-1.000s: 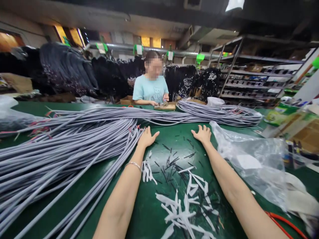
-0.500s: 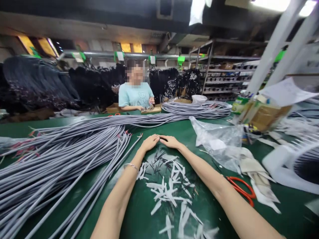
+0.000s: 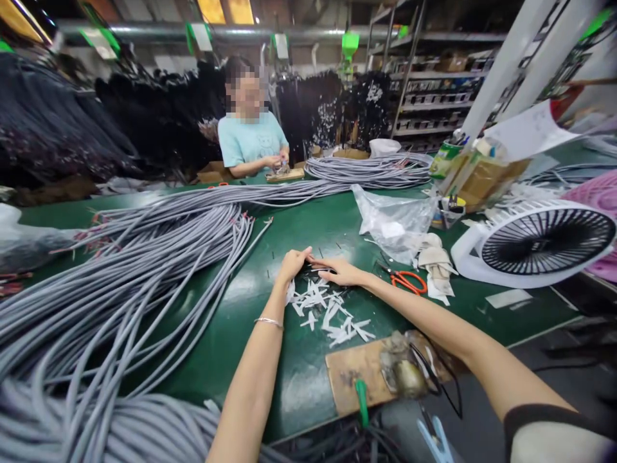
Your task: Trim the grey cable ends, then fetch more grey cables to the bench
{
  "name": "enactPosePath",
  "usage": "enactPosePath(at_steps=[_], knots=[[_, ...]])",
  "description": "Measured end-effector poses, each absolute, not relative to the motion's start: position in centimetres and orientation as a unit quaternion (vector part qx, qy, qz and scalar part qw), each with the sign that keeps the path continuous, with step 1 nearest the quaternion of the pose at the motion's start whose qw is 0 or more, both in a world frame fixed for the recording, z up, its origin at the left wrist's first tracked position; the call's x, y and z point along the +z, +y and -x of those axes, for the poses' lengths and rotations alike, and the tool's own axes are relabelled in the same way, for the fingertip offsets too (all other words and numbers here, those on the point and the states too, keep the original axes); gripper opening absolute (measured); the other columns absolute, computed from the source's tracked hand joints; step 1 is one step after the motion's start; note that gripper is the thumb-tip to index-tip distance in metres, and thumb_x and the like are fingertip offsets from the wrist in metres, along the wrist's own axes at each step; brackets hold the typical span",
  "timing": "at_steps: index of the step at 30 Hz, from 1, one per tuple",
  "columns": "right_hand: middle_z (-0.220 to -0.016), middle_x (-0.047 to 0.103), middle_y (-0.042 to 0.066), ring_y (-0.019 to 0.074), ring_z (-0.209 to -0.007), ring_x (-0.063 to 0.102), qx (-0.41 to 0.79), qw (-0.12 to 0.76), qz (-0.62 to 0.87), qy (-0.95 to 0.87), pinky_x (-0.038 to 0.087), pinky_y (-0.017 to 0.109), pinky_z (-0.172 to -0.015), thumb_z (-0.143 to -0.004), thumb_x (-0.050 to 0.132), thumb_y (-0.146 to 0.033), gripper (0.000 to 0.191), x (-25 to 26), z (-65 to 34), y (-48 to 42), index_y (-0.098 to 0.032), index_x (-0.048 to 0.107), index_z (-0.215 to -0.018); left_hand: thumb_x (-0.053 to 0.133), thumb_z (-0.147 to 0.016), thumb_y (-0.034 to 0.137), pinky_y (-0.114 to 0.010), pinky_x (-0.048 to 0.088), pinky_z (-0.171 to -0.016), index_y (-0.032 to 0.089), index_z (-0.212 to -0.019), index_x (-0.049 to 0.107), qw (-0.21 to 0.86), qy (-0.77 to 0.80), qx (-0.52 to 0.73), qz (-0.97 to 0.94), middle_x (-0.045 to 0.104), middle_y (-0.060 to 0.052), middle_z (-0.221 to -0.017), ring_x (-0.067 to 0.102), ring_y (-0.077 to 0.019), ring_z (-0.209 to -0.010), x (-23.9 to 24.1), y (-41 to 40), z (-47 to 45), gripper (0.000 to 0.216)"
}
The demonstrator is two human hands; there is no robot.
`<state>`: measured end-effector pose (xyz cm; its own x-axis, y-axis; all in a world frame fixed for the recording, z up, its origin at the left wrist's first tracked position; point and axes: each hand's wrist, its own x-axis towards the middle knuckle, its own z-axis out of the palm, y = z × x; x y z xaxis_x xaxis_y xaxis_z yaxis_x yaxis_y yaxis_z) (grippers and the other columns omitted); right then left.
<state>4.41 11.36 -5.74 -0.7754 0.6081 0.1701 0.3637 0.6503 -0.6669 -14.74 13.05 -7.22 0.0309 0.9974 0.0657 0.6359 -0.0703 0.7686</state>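
Observation:
My left hand (image 3: pixel 293 263) and my right hand (image 3: pixel 343 272) rest on the green table with their fingertips meeting. Together they make a curved barrier at the far side of a loose pile of white scraps (image 3: pixel 332 312). Thin dark scraps (image 3: pixel 315 271) lie close in against the palms, partly hidden by the fingers. Neither hand grips anything; the fingers are stretched out and slightly bent. Beyond them a few dark slivers (image 3: pixel 319 245) lie scattered. Left of my left hand is a big bundle of grey cables (image 3: pixel 168 270) with stripped reddish ends.
Orange-handled scissors (image 3: pixel 409 281), a clear plastic bag (image 3: pixel 393 222) and a white fan (image 3: pixel 520 251) lie to the right. A wooden board (image 3: pixel 354 370) with a metal device sits at the near edge. Across the table a person (image 3: pixel 253 145) works with both hands.
Both hands have drawn toward me across the table, and the scraps have bunched closer together. A few dark slivers now lie beyond the hands. The view has tilted down, showing the wooden board.

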Motion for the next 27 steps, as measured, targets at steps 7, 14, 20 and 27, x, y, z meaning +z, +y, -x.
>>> enactPosePath(at_steps=[7,14,20,27], knots=[[-0.125,0.054,0.005,0.0167,-0.115,0.048,0.176,0.224,0.372,-0.883,0.037,0.032,-0.100,-0.083,0.047,-0.024,0.040,-4.6,-7.1,7.6,-0.018,0.051,-0.122,0.031,-0.082,0.052,-0.030,0.038,-0.094,0.013,-0.104,0.065,0.295,0.599,0.337,-0.664,0.065,-0.007,-0.107,0.056,-0.0212,-0.105,-4.9,7.1,11.5,0.056],[-0.132,0.038,0.025,0.0495,-0.124,0.021,0.039,0.245,0.582,-0.775,0.010,0.075,-0.090,-0.074,0.052,-0.015,0.047,-2.1,-17.3,10.4,-0.008,0.051,-0.120,0.058,-0.065,0.058,-0.059,0.017,-0.102,0.029,-0.141,0.013,0.146,0.700,0.138,-0.685,0.014,-0.006,-0.149,0.007,-0.0359,-0.135,-3.4,-2.2,14.3,0.093],[-0.094,0.063,0.016,0.0303,-0.102,0.054,0.057,0.201,0.606,-0.768,0.038,0.056,-0.086,-0.084,0.046,-0.021,0.020,-0.7,-21.2,11.5,-0.010,0.063,-0.090,0.066,-0.053,0.061,-0.071,0.017,-0.092,0.030,-0.141,-0.004,0.113,0.720,0.036,-0.684,-0.007,-0.010,-0.149,-0.005,-0.0422,-0.133,-4.9,-4.8,11.9,0.117],[-0.083,0.065,0.007,0.0166,-0.081,0.062,0.108,0.286,0.537,-0.786,0.049,0.032,-0.075,-0.087,0.042,-0.025,0.021,5.5,-12.6,13.4,-0.011,0.058,-0.090,0.057,-0.059,0.068,-0.065,0.013,-0.098,0.023,-0.142,0.002,0.074,0.732,0.122,-0.667,0.016,-0.016,-0.147,0.013,-0.0390,-0.133,-5.9,-1.4,7.8,0.109]])
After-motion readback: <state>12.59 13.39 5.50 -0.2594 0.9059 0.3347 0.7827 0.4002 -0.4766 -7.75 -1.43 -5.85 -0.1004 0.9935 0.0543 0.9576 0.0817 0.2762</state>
